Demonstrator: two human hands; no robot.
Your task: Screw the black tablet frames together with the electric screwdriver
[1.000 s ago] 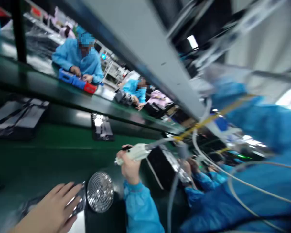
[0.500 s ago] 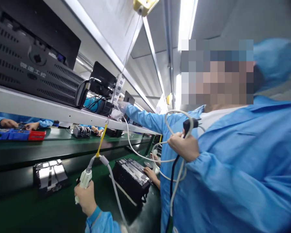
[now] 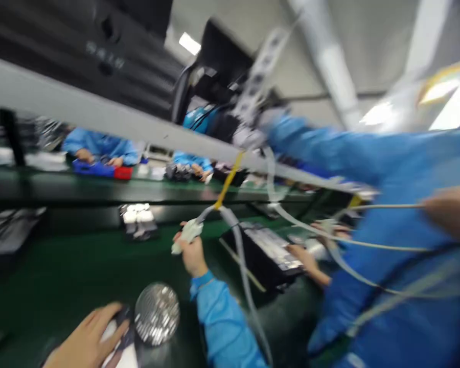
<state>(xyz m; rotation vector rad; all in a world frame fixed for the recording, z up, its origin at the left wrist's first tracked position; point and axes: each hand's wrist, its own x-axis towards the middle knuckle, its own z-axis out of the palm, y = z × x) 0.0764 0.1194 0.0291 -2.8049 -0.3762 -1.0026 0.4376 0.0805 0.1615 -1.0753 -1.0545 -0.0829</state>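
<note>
My right hand (image 3: 193, 254) is closed around a pale green handheld tool (image 3: 187, 235) with a grey cable. A yellow strap (image 3: 229, 179) runs from the tool's cable up to the shelf edge. At the bottom left, my left hand (image 3: 86, 337) has its fingers curled over a black-and-white flat part (image 3: 128, 355), which is partly cut off by the frame. Just right of that part sits a round, clear, ribbed dish (image 3: 157, 313) with a glittering surface. The picture is blurred.
A black block-shaped unit (image 3: 266, 250) lies on the green bench (image 3: 80, 271), another person's hand (image 3: 306, 260) at it. At right, a co-worker in a blue coat (image 3: 368, 296) holds cables and reaches to the shelf (image 3: 138, 125). A smaller device (image 3: 138, 220) lies behind.
The view has swung, bringing my left hand, the flat part and the round dish into sight. My right hand still grips the tool. The co-worker now appears further right, with the head out of frame.
</note>
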